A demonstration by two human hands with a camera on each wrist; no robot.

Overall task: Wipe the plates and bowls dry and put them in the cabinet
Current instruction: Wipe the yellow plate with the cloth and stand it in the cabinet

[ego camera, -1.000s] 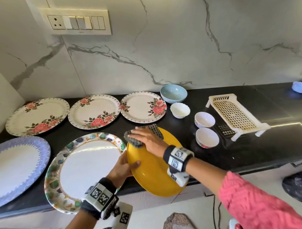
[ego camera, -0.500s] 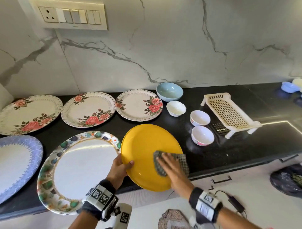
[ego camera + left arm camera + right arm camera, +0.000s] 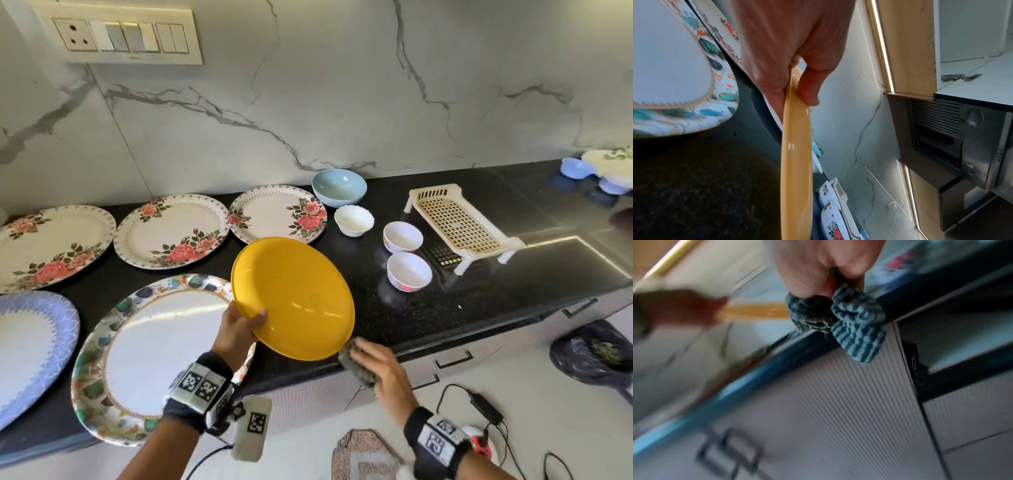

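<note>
1. The right hand [image 3: 378, 366], which was rubbing the face of the yellow plate [image 3: 294, 298] half a second ago, has slid off its lower rim with the checked cloth [image 3: 838, 321] bunched in its fingers.
2. The left hand [image 3: 236, 330] pinches the plate's left rim, thumb on top, and holds it tilted above the black counter [image 3: 445, 308].
3. This face looks wiped; the underside or the cabinet probably comes next.
4. The other plates and bowls wait on the counter.
</note>
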